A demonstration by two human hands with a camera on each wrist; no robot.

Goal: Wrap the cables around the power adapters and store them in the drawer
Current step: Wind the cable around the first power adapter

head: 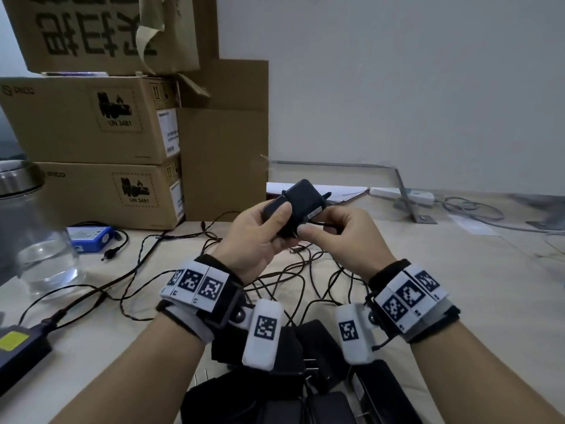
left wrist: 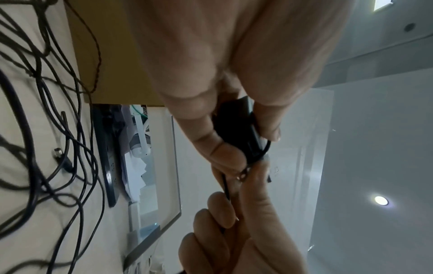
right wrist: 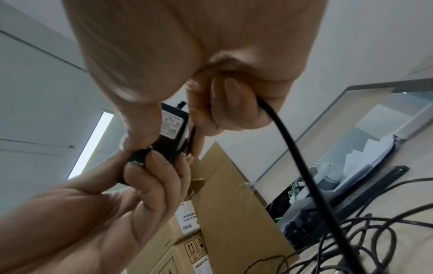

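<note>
**Adapter held above the desk, cable in the right hand**

A black power adapter [head: 298, 199] is held in the air above the middle of the desk [head: 458, 301], with turns of its thin black cable [right wrist: 302, 161] already across its body. The left hand [head: 260, 237] grasps the adapter, thumb on its upper face and fingers curled beneath. The right hand [head: 342, 237] pinches the cable just beside the adapter's near end, fingers curled round it. Below the hands a tangle of loose cables [head: 305, 280] sprawls over the desk, and more black adapters [head: 321, 341] lie at the near edge. Cardboard boxes [head: 91, 123] are stacked at the far left corner, with a glass jar [head: 36, 234] and a blue device [head: 88, 238] near the left edge.
</note>
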